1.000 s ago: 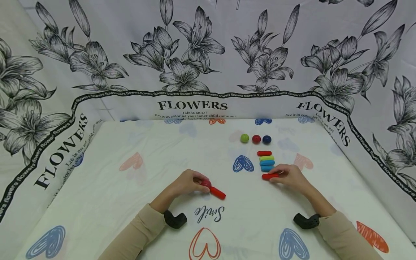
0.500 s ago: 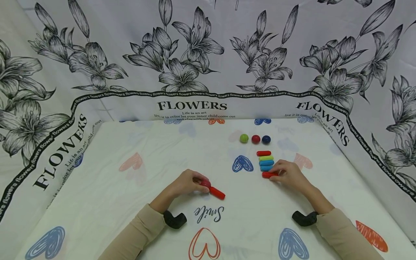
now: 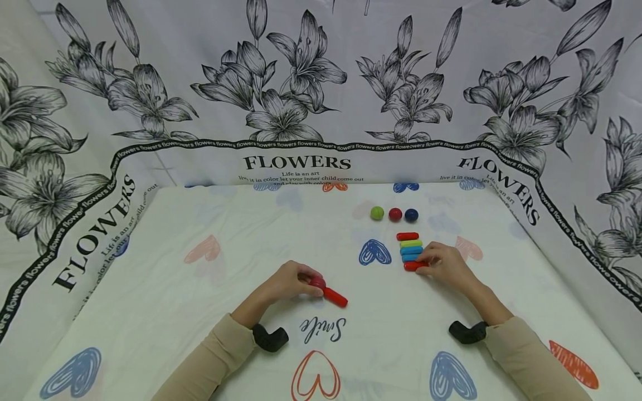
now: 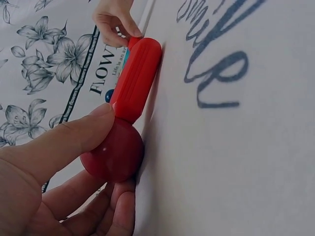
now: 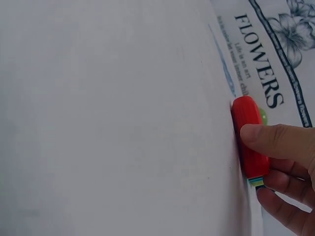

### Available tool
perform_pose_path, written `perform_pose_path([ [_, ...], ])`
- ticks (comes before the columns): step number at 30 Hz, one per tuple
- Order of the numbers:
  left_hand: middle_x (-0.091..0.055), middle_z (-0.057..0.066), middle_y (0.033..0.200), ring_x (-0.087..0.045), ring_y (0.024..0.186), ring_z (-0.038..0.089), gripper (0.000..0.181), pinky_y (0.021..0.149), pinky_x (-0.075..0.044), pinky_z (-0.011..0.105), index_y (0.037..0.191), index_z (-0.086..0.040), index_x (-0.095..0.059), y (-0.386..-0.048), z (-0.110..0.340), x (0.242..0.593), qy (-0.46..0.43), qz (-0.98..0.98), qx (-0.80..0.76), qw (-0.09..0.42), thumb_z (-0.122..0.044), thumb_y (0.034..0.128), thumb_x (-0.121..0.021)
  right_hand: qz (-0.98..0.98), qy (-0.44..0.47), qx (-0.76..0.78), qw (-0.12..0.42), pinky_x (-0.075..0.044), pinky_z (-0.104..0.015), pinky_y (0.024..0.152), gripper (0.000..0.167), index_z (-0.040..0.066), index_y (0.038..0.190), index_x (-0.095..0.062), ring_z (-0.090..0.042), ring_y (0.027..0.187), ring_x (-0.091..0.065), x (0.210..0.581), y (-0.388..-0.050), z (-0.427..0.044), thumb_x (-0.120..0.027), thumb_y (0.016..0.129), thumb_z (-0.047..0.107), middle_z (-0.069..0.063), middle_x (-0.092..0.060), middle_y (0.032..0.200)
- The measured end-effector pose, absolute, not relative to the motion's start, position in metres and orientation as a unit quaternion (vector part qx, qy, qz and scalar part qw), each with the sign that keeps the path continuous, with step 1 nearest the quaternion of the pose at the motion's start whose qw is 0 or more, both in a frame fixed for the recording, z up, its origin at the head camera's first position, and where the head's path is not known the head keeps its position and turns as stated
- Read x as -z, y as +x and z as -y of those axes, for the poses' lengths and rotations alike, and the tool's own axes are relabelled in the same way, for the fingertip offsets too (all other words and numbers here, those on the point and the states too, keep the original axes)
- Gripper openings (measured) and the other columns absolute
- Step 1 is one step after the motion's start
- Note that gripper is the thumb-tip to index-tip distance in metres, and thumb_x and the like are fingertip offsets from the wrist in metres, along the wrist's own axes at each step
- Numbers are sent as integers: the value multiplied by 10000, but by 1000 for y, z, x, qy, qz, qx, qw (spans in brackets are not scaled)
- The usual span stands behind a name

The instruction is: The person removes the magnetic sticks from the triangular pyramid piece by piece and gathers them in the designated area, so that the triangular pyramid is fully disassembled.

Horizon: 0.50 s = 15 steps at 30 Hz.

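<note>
My left hand (image 3: 290, 281) holds a dark red ball (image 4: 114, 152) between thumb and fingers, low over the cloth. A red rod (image 4: 138, 81) with ribbed sides meets the ball end-on and points away from the hand. Over on the right, my right hand (image 3: 446, 264) pinches another red rod (image 5: 250, 147), thumb on its near side. That rod lies beside a stack-like row of rods: two blue rods (image 3: 411, 251), a yellow-green rod (image 3: 411, 243) and a red rod (image 3: 408, 236) at the far end. The right fingers partly cover the nearer rods' right ends.
Behind the row stand a green ball (image 3: 377, 213), a red ball (image 3: 395, 214) and a dark blue ball (image 3: 411, 215). A white cloth (image 3: 241, 234) printed with hearts covers the table. Flower-printed curtains (image 3: 301, 83) enclose the back and sides.
My right hand has moved the red rod away from me, closing the gap to the nearest blue rod. The left hand, its ball and its rod have stayed in place.
</note>
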State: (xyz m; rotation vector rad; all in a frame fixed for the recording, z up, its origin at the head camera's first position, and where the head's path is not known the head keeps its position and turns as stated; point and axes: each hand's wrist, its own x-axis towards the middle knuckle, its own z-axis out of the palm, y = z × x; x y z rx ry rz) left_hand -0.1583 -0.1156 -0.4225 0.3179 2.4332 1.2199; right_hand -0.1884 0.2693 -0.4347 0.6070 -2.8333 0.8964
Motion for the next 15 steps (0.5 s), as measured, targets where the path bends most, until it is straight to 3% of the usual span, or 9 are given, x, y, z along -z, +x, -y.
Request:
perform_pose_path([
  [6, -716, 101, 989, -583, 839, 117, 367, 703, -480, 201, 1087, -26, -708, -159, 116, 422, 118, -866, -442, 204, -180, 769, -805, 933, 200, -296, 52, -485, -182, 636, 164, 58, 872, -753, -153, 731, -557, 432, -187, -269, -820, 723, 76, -81, -682, 864],
  [10, -721, 105, 1023, -602, 858, 116, 386, 726, -489, 200, 1109, -26, -703, -159, 117, 423, 121, -863, -445, 206, -187, 772, -803, 923, 219, -306, 79, -516, -201, 637, 145, 60, 851, -744, -164, 722, -572, 430, -184, -267, -810, 724, 38, -68, -682, 827],
  [15, -719, 106, 1059, -607, 875, 121, 398, 744, -498, 206, 1130, -37, -699, -159, 117, 423, 130, -862, -446, 203, -194, 778, -799, 909, 226, -341, 79, -535, -176, 648, 147, 53, 870, -741, -76, 723, -584, 426, -179, -259, -796, 736, 27, -71, -690, 812],
])
